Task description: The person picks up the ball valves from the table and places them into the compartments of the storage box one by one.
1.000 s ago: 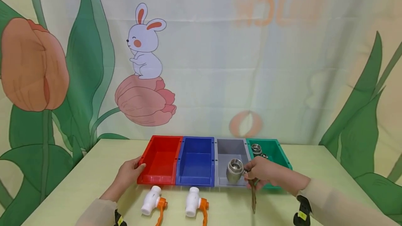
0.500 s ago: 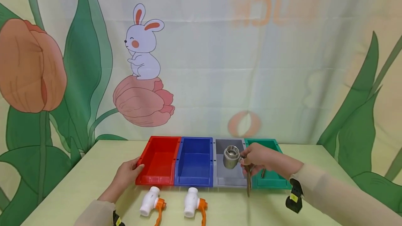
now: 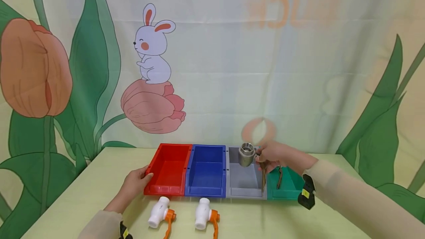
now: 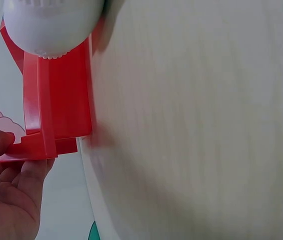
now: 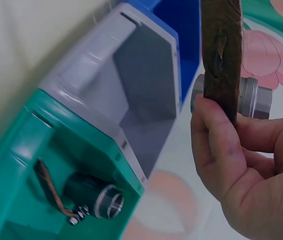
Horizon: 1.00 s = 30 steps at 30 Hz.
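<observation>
My right hand point(image 3: 273, 155) holds a metal ball valve point(image 3: 246, 156) by its lever side, above the grey bin point(image 3: 246, 193). The valve's brown, worn lever point(image 5: 222, 55) hangs downward in the head view. My left hand point(image 3: 133, 185) pinches the side wall of the red bin point(image 4: 71, 95), thumb on one face and fingers on the other. Inside the green bin point(image 3: 288, 194) lies a second metal ball valve point(image 5: 97, 194) with a brown lever; my right hand hides its body in the head view.
Two white plastic ball valves point(image 3: 159, 212) with orange handles lie on the table point(image 3: 83, 191) before the bins. The blue bin point(image 3: 206, 191) joins the red and grey ones in a row. Behind hangs a printed curtain point(image 3: 216, 65).
My right hand has lifted the metal ball valve and carried it toward the back, over the grey bin. My left hand has stayed on the red bin.
</observation>
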{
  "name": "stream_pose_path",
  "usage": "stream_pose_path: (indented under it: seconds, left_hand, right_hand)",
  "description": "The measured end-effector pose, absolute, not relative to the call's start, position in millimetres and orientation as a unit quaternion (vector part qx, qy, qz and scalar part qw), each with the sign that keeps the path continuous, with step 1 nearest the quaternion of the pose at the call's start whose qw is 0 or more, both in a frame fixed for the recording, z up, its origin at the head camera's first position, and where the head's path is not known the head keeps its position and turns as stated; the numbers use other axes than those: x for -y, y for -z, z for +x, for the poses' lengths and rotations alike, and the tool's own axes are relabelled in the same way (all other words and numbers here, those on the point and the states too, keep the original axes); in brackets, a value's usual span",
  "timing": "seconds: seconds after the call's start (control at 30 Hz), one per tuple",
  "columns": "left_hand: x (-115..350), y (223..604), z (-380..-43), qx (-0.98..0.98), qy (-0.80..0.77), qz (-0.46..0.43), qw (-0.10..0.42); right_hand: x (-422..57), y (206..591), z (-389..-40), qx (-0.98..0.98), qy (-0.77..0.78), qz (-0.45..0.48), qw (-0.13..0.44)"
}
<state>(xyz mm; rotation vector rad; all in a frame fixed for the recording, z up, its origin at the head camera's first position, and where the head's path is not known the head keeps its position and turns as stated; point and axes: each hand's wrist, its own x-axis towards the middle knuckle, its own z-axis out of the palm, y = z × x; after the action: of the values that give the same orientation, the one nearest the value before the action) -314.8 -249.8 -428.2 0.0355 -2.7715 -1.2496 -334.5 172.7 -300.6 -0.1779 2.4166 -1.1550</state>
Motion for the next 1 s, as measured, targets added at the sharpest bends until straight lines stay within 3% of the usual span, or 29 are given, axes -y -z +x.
stream_pose_path:
  seconds: [1.0]
  left_hand:
    - [250, 430, -316, 0.906, 0.420, 0.030, 0.036]
  right_hand:
    - [-157, 285, -386, -0.887, 0.395, -0.012, 0.241]
